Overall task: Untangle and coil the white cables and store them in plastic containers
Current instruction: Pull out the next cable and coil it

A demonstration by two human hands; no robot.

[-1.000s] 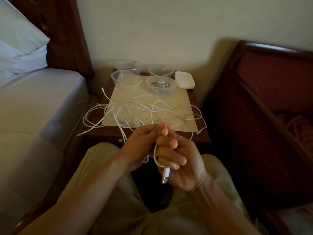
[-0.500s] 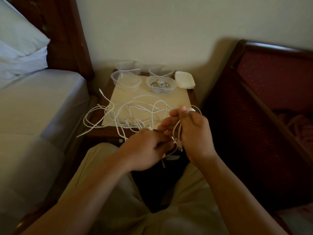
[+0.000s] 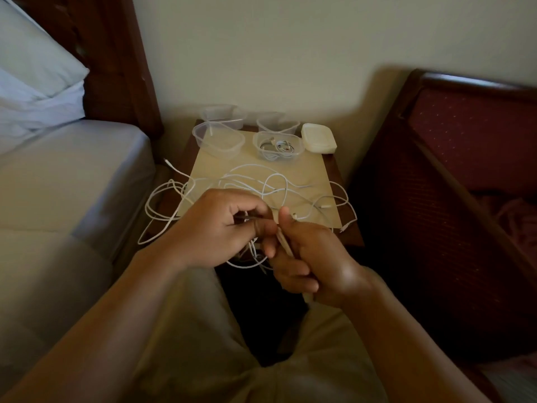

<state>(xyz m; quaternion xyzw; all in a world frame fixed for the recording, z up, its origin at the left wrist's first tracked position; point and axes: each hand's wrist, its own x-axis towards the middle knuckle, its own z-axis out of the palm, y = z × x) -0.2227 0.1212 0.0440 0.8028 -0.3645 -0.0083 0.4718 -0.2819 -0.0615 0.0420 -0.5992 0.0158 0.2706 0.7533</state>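
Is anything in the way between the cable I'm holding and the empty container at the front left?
No solid thing blocks it. Between the cable in your right hand and the empty container lies only the loose tangle of cables on the table, which your cable may still be caught in.

White cables (image 3: pixel 270 181), beige mat (image 3: pixel 313 175)

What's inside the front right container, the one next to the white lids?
The front right container holds one coiled white cable with a connector end showing on top. Whether anything lies beneath the coil cannot be seen.
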